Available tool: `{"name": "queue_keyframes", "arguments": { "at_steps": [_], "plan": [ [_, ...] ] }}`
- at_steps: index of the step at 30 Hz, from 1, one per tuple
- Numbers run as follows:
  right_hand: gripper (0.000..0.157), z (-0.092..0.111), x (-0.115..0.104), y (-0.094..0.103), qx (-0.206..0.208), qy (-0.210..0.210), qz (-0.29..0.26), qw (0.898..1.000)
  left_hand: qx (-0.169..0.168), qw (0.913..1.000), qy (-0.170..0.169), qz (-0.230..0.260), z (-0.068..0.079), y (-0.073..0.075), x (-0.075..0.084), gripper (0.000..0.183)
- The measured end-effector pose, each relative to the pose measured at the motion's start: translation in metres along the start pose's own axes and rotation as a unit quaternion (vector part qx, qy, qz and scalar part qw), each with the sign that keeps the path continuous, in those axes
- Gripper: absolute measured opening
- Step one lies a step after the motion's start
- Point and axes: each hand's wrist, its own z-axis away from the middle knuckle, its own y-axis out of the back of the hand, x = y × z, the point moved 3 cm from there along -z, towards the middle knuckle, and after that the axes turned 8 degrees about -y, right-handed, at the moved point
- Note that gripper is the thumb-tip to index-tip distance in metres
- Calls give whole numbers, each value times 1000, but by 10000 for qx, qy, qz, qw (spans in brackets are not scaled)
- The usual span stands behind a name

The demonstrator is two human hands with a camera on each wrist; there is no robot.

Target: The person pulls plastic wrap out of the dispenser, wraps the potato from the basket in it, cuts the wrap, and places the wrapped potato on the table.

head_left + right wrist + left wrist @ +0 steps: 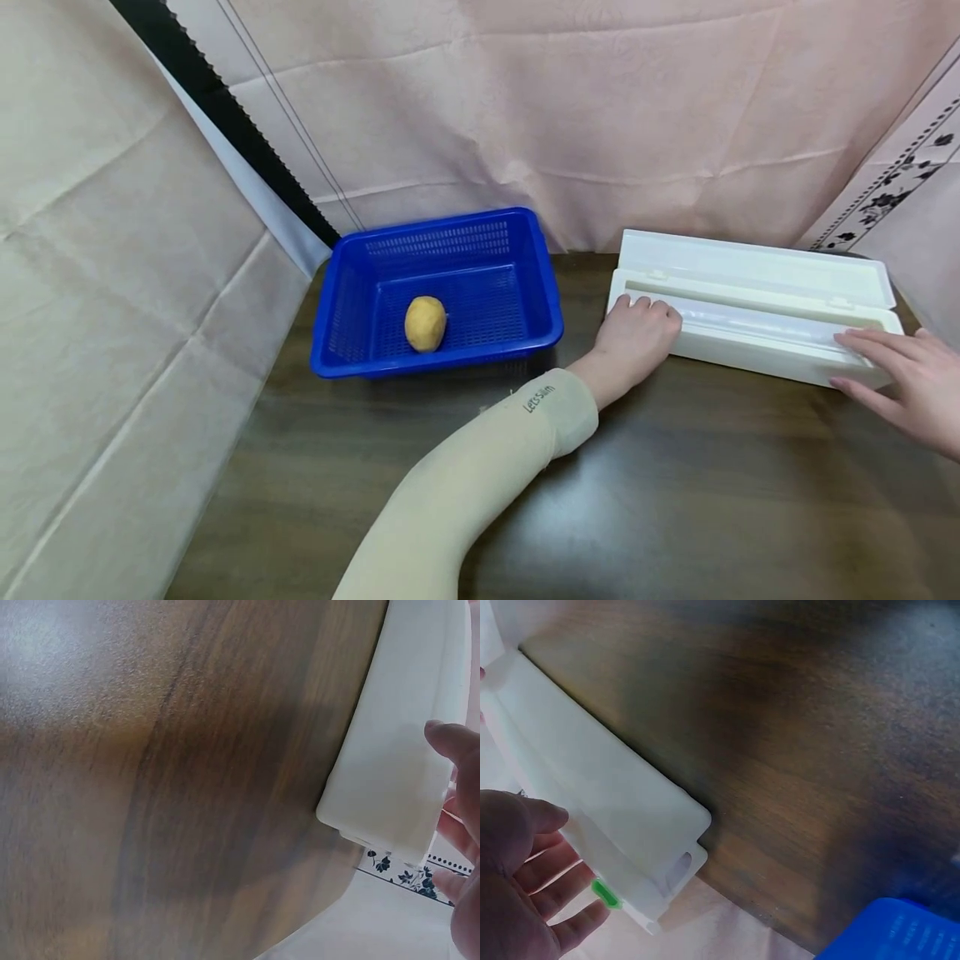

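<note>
A long white cling film dispenser box (750,346) lies on the table with its lid (750,262) tilted back. A clear, shiny film roll (738,318) shows in its slot. My left hand (637,340) is over the box's left end, fingers bent loosely at the slot and thumb by the front wall. In the left wrist view a green piece (606,893) shows beside those fingertips. At the right end, my right hand (911,379) reaches in with fairly straight fingers resting by the roll, the thumb (448,739) low along the front wall.
A blue plastic basket (437,365) stands left of the box, holding one round yellow-brown potato-like item (425,323). Pale cloth (525,108) hangs behind and to the left of the dark wooden table (675,500). A pale sleeve (480,467) covers my left forearm.
</note>
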Motion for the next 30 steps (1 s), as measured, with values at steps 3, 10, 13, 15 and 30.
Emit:
{"name": "queue_keyframes", "arguments": {
  "at_steps": [3, 10, 13, 15, 30],
  "plan": [
    [92, 1, 0, -1, 220, 118, -55, 9997, 63, 10000, -20, -27, -1, -1, 0, 36],
    [84, -2, 0, -1, 574, 454, -271, 9970, 207, 9998, -70, -41, -1, -1, -2, 34],
    [81, -5, 1, -2, 716, 690, -309, 9946, 153, 9998, -84, 3, -1, -1, -3, 33],
    [77, -7, 3, -4, 850, 837, -391, 9921, 93, 9999, -101, 31, -1, -1, -4, 33],
    [71, -11, 8, -2, 1113, 934, -824, 9859, 12, 9992, -398, -21, 0, -2, -8, 31]
  ]
}}
